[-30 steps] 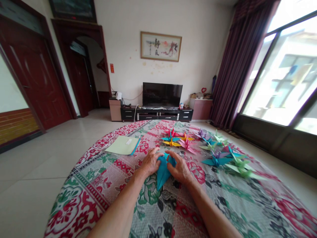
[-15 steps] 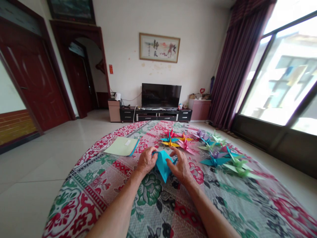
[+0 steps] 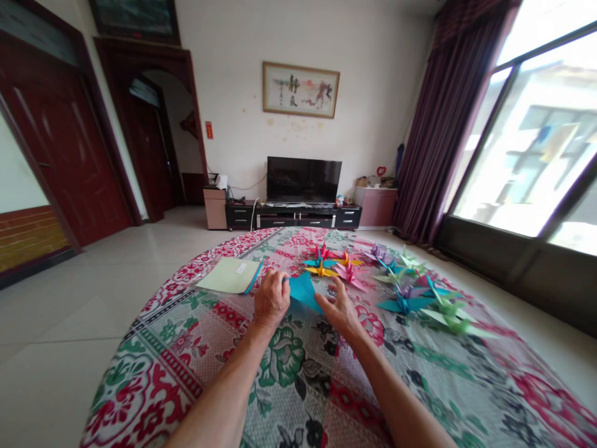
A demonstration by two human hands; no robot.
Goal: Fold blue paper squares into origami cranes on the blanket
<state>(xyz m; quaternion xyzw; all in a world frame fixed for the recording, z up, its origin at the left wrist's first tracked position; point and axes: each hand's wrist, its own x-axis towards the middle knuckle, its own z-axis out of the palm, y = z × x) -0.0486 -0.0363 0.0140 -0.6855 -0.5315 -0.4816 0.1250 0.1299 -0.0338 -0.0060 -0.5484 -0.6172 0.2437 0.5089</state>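
Note:
A folded piece of blue paper [image 3: 303, 290] is held above the tablecloth in front of me, its creased face tilted. My left hand [image 3: 273, 297] pinches the paper's left corner, with fingers curled shut around it. On the other side, my right hand [image 3: 339, 306] has its thumb against the paper's right edge, while thumb and index finger stand apart. Any fingers under the paper are hidden. Just left of my left hand lies a stack of pale green and blue paper sheets [image 3: 228, 275], with a small white slip [image 3: 240, 268] on top.
Several folded paper cranes stand beyond and right of my hands, including a yellow crane [image 3: 321, 269], a pink crane [image 3: 349, 274], a blue crane [image 3: 405, 303] and a green crane [image 3: 452, 316]. A flowered cloth [image 3: 196, 361] covers the round table. A television [image 3: 304, 180] stands at the far wall.
The blue paper has turned and tipped: its lower point, which hung toward me, has swung up and right. My left hand has rotated slightly with it, and my right hand has shifted a little.

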